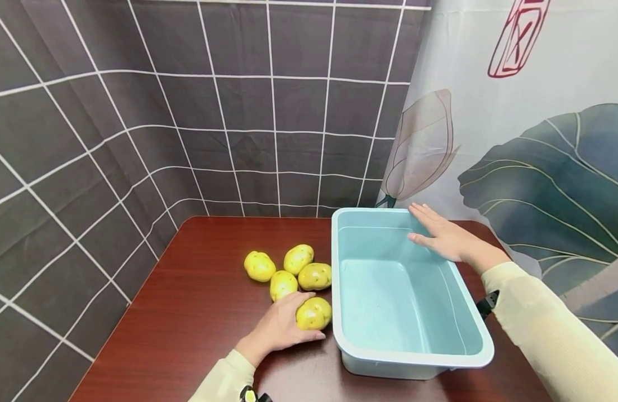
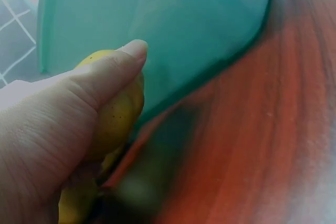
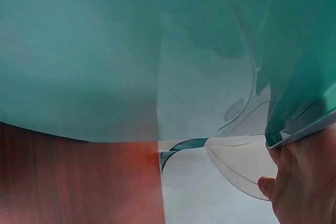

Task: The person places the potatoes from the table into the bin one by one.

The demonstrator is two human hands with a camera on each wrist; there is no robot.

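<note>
My left hand (image 1: 281, 326) grips a yellow potato (image 1: 314, 314) beside the left wall of a pale blue plastic tub (image 1: 412, 357). In the left wrist view the thumb (image 2: 113, 72) lies across this potato, with the tub wall behind it. Several more potatoes sit just beyond that hand, among them one near the tub (image 1: 315, 276) and one farther left (image 1: 260, 266). My right hand (image 1: 447, 237) rests over the tub's far right rim, its fingers extended and its thumb spread over the inside. Within the tub, only the bare bottom shows.
Everything stands on a reddish-brown wooden table (image 1: 188, 312). Behind it hangs a dark grey curtain (image 1: 243, 100) with white grid lines, and a white cloth (image 1: 485, 123) printed with leaves hangs at the right.
</note>
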